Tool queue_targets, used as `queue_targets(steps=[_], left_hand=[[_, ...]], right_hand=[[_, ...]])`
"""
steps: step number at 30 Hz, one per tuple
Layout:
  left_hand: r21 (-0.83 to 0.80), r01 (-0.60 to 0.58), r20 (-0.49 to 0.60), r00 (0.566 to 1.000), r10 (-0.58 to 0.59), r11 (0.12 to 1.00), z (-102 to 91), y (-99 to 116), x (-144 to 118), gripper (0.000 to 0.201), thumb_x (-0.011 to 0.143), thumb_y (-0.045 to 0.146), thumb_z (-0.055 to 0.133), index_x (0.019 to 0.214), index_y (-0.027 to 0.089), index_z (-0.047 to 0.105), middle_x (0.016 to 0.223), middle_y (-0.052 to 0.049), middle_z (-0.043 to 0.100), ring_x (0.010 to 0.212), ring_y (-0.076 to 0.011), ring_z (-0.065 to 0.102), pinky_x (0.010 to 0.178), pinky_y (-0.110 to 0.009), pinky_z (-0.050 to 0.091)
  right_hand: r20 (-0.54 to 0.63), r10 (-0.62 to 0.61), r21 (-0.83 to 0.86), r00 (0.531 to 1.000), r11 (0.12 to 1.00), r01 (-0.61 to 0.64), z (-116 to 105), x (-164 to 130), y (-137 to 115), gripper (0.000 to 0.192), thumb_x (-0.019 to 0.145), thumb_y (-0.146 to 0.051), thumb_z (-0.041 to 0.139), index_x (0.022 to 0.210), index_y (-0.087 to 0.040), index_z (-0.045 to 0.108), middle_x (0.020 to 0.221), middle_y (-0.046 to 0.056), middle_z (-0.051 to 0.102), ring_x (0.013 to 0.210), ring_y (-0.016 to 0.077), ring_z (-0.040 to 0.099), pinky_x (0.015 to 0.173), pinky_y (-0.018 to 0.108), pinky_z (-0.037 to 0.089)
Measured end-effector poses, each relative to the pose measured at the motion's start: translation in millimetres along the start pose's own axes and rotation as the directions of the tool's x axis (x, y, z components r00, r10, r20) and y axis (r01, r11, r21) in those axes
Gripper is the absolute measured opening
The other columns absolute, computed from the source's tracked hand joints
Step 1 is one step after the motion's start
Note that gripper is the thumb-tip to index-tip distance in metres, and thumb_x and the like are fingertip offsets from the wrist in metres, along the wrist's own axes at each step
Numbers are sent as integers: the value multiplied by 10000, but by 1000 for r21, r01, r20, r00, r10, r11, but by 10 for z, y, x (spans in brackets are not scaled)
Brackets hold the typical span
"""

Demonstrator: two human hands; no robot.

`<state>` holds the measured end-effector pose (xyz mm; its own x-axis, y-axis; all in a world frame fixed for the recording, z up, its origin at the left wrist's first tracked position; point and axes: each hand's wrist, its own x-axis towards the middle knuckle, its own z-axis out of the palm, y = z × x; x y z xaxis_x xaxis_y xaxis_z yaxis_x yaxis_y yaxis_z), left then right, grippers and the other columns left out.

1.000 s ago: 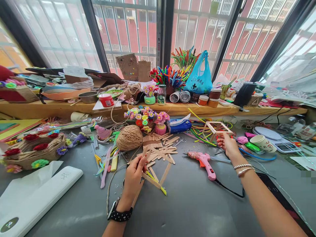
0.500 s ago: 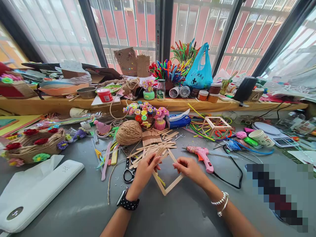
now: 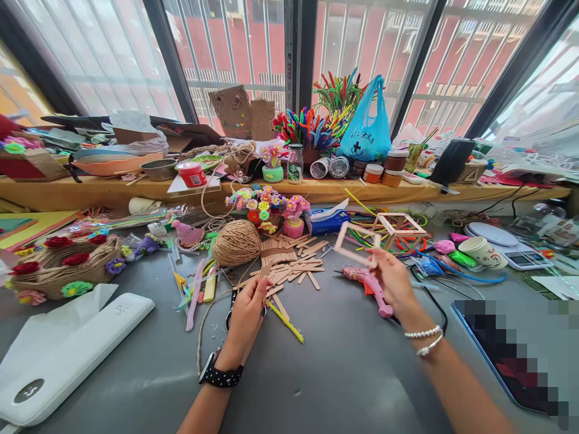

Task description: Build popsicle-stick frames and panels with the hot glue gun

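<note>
Stick frame, raised above the counter | probably light, stiff, fragile at its joints; best pinched along one stick | right hand pinches its near-right corner; left hand, fingers curled closed, grips wooden sticks | glue gun near right hand

- A pale wooden frame with four straight sides and a hole inside is held up, tilted, by the right hand.
- Flat wooden sticks are gripped in the left hand, with ends showing above it.
</note>
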<state>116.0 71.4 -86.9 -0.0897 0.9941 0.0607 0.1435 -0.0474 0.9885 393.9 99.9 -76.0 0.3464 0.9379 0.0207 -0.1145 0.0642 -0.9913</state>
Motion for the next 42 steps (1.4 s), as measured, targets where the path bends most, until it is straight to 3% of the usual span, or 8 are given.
queue_targets(steps=[4,12,16,18,21,25,31,42], left_hand=[[-67,5,-12,1000,-6,998,-42,-39,18,356,764,508,432,813,172,538,517,78,320,416,-68,292,385,-189,229],[-61,72,143,988,-63,996,16,64,-13,365,701,518,475,631,161,500,512,59,449,376,-54,346,363,-179,261],[-25,103,266,959,-93,994,54,22,-25,325,713,475,500,686,151,518,571,29,543,374,-63,425,344,-175,291],[2,98,358,929,-92,995,85,-12,-34,307,728,458,496,706,152,511,613,20,568,377,-65,453,340,-171,306],[47,73,458,885,-86,996,145,-30,-61,287,734,439,505,689,155,493,619,22,576,376,-60,461,340,-164,306],[108,32,495,865,-81,994,197,7,-93,303,751,440,478,683,148,518,581,32,562,341,-36,378,351,-162,274],[174,38,448,887,-113,984,144,-43,-61,367,775,484,397,669,155,519,423,74,413,349,-61,366,358,-165,292],[309,29,511,838,-191,951,323,48,36,250,720,385,456,719,146,531,651,-3,601,506,-99,557,453,-193,419]], right_hand=[[-244,-66,109,967,990,95,-281,476,-249,178,739,-370,531,760,-204,469,688,-17,546,547,81,543,502,194,486],[-160,1,114,987,993,18,-229,391,-287,91,712,-161,568,739,-196,489,710,-9,599,594,72,590,542,162,507],[100,45,-10,994,999,-44,120,-84,-98,136,671,-265,635,751,-174,571,643,0,602,522,94,560,474,197,486],[442,77,-183,894,983,6,334,-316,14,222,694,-342,605,829,-169,568,688,4,603,566,106,568,485,211,475],[581,65,-215,811,974,77,597,-557,151,282,719,-390,568,892,-171,525,665,-16,573,549,106,554,460,213,442],[535,59,-239,842,967,84,686,-639,231,246,736,-411,537,692,-173,495,596,-22,555,463,86,501,435,212,402],[389,75,-234,918,972,20,380,-557,271,292,695,-453,567,687,-172,488,572,-24,543,459,91,492,419,210,386],[202,85,-265,976,964,-29,-17,-547,257,296,683,-460,583,717,-170,532,527,-42,495,425,71,442,373,183,322]])
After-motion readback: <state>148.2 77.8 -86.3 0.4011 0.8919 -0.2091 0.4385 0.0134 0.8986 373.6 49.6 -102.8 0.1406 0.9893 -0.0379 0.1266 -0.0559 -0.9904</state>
